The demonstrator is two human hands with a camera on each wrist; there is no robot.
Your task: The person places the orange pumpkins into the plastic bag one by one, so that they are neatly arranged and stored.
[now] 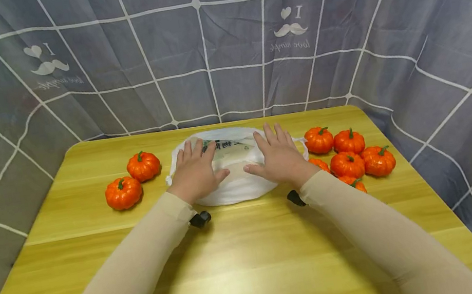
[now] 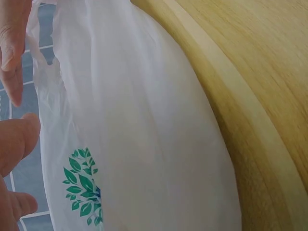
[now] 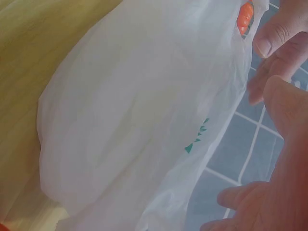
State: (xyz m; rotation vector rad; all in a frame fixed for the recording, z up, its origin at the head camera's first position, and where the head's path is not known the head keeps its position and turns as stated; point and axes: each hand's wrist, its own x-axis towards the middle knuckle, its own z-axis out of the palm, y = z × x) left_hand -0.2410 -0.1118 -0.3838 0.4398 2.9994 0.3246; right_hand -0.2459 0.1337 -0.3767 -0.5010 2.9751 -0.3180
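Observation:
A white plastic bag (image 1: 239, 192) with green leaf print stands puffed up at the middle of the table's far side. In the head view, my left hand (image 1: 195, 172) is over its left part and my right hand (image 1: 284, 158) over its right part, both with fingers spread and straight. The wrist views show the bag's bulging side (image 2: 149, 120), with fingertips above its upper edge and no grip on the plastic. Whether either palm touches the bag, I cannot tell. The inside of the bag is hidden.
Two small orange pumpkins (image 1: 124, 193) lie left of the bag. Several more pumpkins (image 1: 347, 165) cluster to its right, partly behind my right wrist. A grey curtain (image 1: 227, 39) with white grid lines surrounds the far edge of the wooden table (image 1: 246, 265).

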